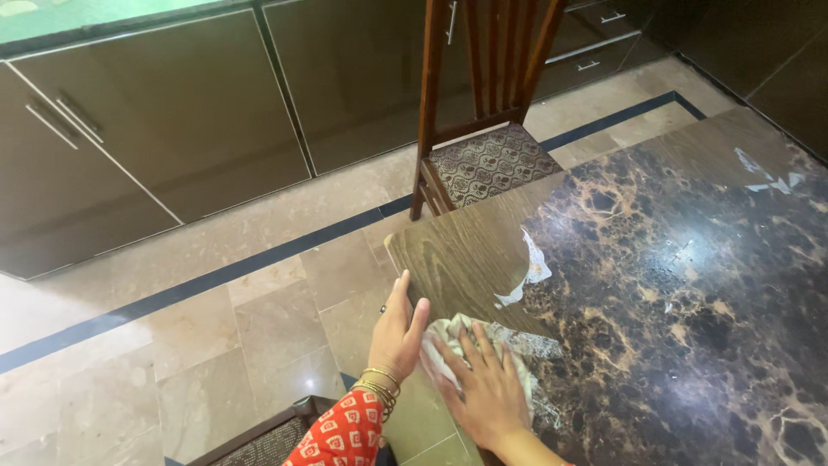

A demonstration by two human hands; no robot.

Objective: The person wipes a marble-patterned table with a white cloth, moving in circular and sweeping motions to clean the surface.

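My right hand (486, 382) lies flat, fingers spread, pressing a pale crumpled cloth (448, 338) onto the table (673, 285) near its left edge. My left hand (398, 330) rests on that edge just beside the cloth, thumb on top and fingers curled over the side; it wears gold bangles and a red patterned sleeve. The table has a dark brown marble-look top with a wood-grain border. White patches where the surface has peeled show near the cloth and at the far right corner.
A wooden chair (487, 155) with a patterned seat stands at the table's far end. Another chair's seat (267, 436) sits below my left arm. Dark cabinets (172, 129) line the back wall above a beige tiled floor (216, 328) with a dark stripe.
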